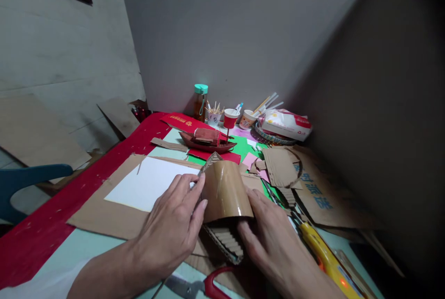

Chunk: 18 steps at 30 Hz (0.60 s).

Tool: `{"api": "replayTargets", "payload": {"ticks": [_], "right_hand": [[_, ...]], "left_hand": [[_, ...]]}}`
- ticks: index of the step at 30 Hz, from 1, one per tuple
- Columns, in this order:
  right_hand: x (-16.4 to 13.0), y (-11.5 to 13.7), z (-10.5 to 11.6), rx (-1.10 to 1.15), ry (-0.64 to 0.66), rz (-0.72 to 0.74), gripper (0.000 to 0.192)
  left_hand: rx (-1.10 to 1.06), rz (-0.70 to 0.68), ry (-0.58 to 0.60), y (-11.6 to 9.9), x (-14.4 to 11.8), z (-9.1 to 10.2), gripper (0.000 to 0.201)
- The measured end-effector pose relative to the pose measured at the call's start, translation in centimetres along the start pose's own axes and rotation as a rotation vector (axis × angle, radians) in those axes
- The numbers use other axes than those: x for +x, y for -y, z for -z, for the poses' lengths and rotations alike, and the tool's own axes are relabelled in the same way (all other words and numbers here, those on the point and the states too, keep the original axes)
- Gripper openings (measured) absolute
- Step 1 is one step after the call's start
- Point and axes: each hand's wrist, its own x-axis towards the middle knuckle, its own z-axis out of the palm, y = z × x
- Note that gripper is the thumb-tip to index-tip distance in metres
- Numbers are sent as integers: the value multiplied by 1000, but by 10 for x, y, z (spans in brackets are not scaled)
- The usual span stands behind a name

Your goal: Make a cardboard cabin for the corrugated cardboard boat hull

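Observation:
Between my hands stands a curved, glossy brown cardboard piece (pixel 225 190), arched over a narrow corrugated cardboard strip frame (pixel 224 242) that shows at its front and back. My left hand (pixel 177 215) presses its fingertips and thumb against the arch's left side. Around the lower right edge, my right hand (pixel 266 225) grips, with its thumb under the front opening. Behind them sits a brown model boat (pixel 207 141) with a ribbed canopy. Red-handled scissors (pixel 205 285) lie just in front, partly hidden by my right arm.
A yellow glue gun (pixel 327 257) with an orange light lies at right, beside cardboard scraps (pixel 281 167). White paper (pixel 153 183) rests on cardboard at left. Along the wall are a bottle (pixel 200 104), cups of sticks and pens, and a tissue pack (pixel 285 124). A chair (pixel 31 176) stands left.

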Motion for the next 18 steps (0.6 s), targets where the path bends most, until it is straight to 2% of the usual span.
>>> {"api": "replayTargets", "payload": {"ticks": [6, 11, 15, 18], "right_hand": [[4, 0, 6, 49, 72, -48, 52], [3, -2, 4, -59, -37, 18, 47], [4, -3, 4, -81, -75, 46, 47], [5, -2, 4, -66, -80, 66, 49]], "left_hand": [[-7, -8, 35, 0, -3, -2, 45], [-32, -46, 63, 5, -9, -6, 49], [-29, -60, 47, 9, -16, -11, 66], [-42, -34, 16, 8, -16, -11, 57]]}}
